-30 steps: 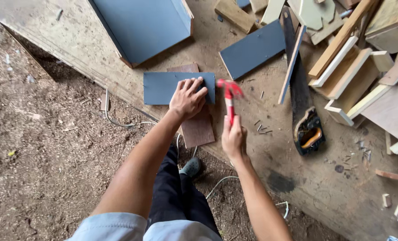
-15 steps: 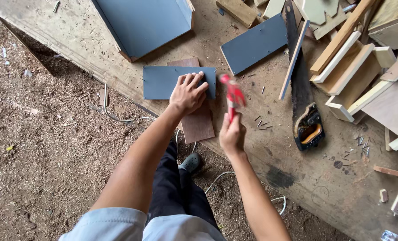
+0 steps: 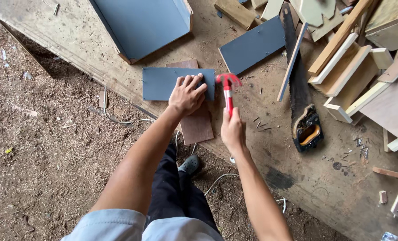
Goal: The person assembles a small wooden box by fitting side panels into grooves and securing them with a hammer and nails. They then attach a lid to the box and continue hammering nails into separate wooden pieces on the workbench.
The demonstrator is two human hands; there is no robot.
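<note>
Since the earlier frame the red hammer (image 3: 228, 91) has swung from a tilt to stand nearly upright in the picture, head uppermost, just right of the panel edge; the left hand has not shifted.

Right hand (image 3: 233, 129): fingers wrapped shut around the lower handle of the red hammer, at frame centre. The hammer's claw head sits just beside the right end of the small dark blue panel (image 3: 163, 83).

Left hand (image 3: 187, 93): fingers spread flat, pressing down on the right part of the small dark blue panel. This panel lies across a brown board (image 3: 198, 122) that juts over the worktop (image 3: 297, 178) edge toward the person.

Just right of the hammer: a few loose nails (image 3: 261, 125) on the worktop. Further right: a handsaw (image 3: 301, 102), handle toward the lower right. Above centre: a second dark blue panel (image 3: 252, 44). Upper left: a large blue box (image 3: 141, 24). Upper right: a heap of wood offcuts (image 3: 355, 62).

Left of frame: floor covered in sawdust (image 3: 42, 134), with a thin cable (image 3: 114, 116) by the worktop edge.
</note>
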